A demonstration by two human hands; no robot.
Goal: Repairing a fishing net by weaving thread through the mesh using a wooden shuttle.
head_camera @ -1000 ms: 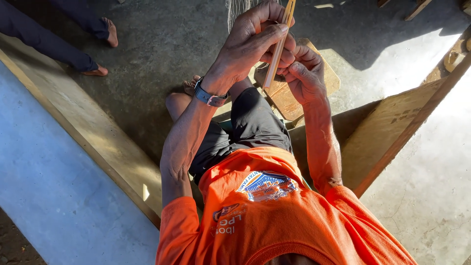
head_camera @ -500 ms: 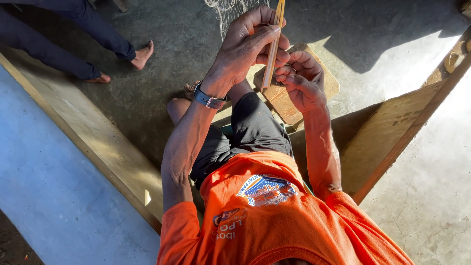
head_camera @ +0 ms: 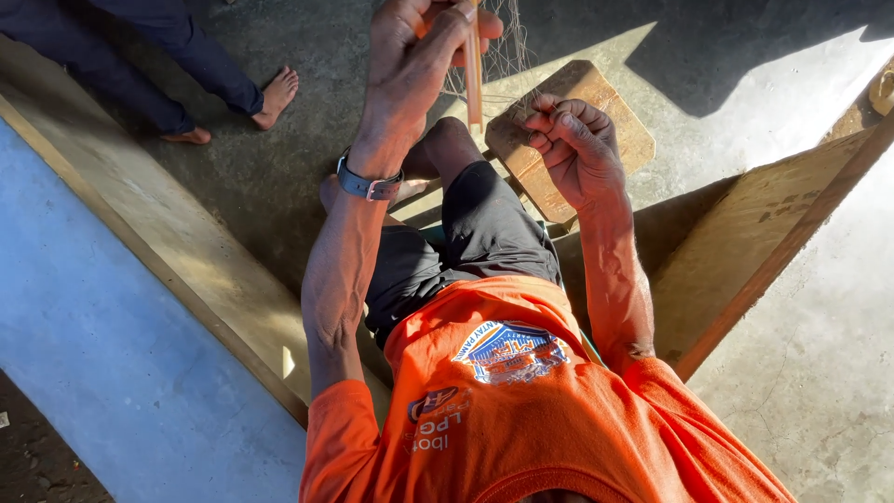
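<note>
Left hand (head_camera: 414, 56): gripping the stick (head_camera: 474, 79), upright at the net (head_camera: 498, 61).
Right hand (head_camera: 573, 140): pinching mesh just beside it.
Progress: netting work looks mid-stitch; how much remains, can't tell.

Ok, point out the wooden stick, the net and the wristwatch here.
wooden stick (head_camera: 474, 79), head view, middle of the shaft below the left hand's fingers.
net (head_camera: 507, 58), head view, mesh right of the stick.
wristwatch (head_camera: 365, 186), head view, strap on the left wrist.
</note>
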